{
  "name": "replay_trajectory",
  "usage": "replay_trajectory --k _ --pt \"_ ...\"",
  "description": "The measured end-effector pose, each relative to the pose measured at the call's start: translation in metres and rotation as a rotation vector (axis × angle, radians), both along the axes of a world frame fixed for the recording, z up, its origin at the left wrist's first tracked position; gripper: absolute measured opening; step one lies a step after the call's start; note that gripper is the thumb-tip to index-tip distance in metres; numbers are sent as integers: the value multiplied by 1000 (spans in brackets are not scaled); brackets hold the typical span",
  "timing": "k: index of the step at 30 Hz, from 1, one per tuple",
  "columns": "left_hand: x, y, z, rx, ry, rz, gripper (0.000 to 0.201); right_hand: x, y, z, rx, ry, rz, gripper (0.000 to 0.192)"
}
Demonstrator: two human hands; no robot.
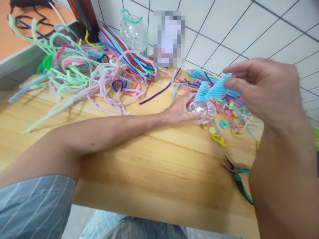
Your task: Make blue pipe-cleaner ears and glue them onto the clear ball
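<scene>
My left hand (pixel 180 108) is closed around a small clear plastic ball (pixel 203 111), which it steadies on the wooden table. Just above the ball are two light blue ribbed pieces (pixel 215 90) that look made of pipe cleaners. The fingertips of my right hand (pixel 259 86) pinch the right-hand one of these. Whether the blue pieces are fixed to the ball, I cannot tell. Loose pipe cleaner scraps (pixel 234 118) lie to the right of the ball, with a bent yellow pipe cleaner (pixel 221 140) in front of them.
Open pliers (pixel 235 171) with green-black handles lie near my right forearm. A tangle of pale green and lilac pipe cleaners (pixel 99 79) covers the table's left. Behind stand a clear round jar (pixel 134 31) with a green rim and a blurred upright object (pixel 169 39) against the tiled wall.
</scene>
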State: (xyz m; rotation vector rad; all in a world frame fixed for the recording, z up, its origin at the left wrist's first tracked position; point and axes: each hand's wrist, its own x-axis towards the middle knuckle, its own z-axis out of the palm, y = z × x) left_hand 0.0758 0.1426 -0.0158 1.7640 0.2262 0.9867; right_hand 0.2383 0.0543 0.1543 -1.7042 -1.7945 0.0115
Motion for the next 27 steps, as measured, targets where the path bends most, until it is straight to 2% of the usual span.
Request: replay_trajectory --k 6,10,18,22,27 --pt "-2 -2 1 -17 5 -5 77 10 2 -1 55 3 -18 29" --pt "-2 -1 0 -1 6 -1 81 14 -1 4 144 18 -66 24" --pt "-3 -1 1 -39 21 -24 80 2 -12 5 187 120 -84 22" --pt "-3 -2 2 -33 7 -14 78 -4 -21 11 146 176 -134 18" --pt "-1 -1 1 -16 -13 -13 77 -11 -35 20 28 190 -184 30"
